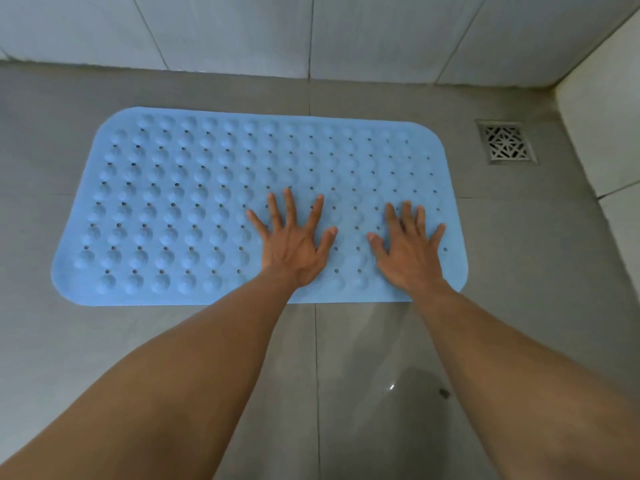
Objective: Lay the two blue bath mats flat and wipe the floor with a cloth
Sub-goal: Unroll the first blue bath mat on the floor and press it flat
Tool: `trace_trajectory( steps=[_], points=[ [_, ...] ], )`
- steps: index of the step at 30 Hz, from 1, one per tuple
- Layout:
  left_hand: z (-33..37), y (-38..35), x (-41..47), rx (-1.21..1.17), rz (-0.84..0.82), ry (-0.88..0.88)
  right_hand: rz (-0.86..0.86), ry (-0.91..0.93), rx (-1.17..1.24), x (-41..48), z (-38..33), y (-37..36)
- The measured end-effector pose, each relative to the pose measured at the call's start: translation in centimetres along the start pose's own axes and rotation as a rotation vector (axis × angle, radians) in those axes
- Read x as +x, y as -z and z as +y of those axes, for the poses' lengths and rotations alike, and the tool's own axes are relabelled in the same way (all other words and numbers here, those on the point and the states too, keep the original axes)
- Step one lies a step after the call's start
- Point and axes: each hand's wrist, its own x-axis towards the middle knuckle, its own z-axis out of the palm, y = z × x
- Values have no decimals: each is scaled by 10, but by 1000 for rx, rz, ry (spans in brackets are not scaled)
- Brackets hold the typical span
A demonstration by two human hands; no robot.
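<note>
Right now a single blue bath mat (194,202) lies flat on the grey tiled floor (502,271), close to the foot of the pale tiled wall (242,32). It looks like soft rubber or plastic: a rectangle with rounded corners, its face covered in rows of small round domes with tiny drain holes dotted between them. Its long axis runs left to right, roughly parallel to the wall, with the right end pointing toward a square metal floor drain (507,143) that has a patterned grille and sits apart from the mat near the corner.

Both hands are pressed palm-down on the right half of the mat, near its front edge. The left hand (294,244) has its fingers spread wide; the right hand (408,251) lies just beside it, fingers a little closer together. Neither grips anything, and the two do not touch. Bare forearms reach in from below. The floor nearer the person shines, with a small dark speck (444,393) on it.
</note>
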Motion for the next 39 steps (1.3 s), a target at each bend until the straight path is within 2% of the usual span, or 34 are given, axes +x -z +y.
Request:
trace_trajectory(
  steps=[5,10,18,32,39],
  points=[
    [17,-11,3,53,8,46,16,77,-24,9,9,-7],
    [23,-10,6,64,25,55,50,58,-32,11,12,-11],
    [24,-11,9,135,-4,81,-3,86,40,17,14,-11],
    [29,-9,6,139,-67,81,16,109,-9,15,19,-15],
    [25,0,5,103,-135,59,-143,86,19,15,17,2]
  ],
)
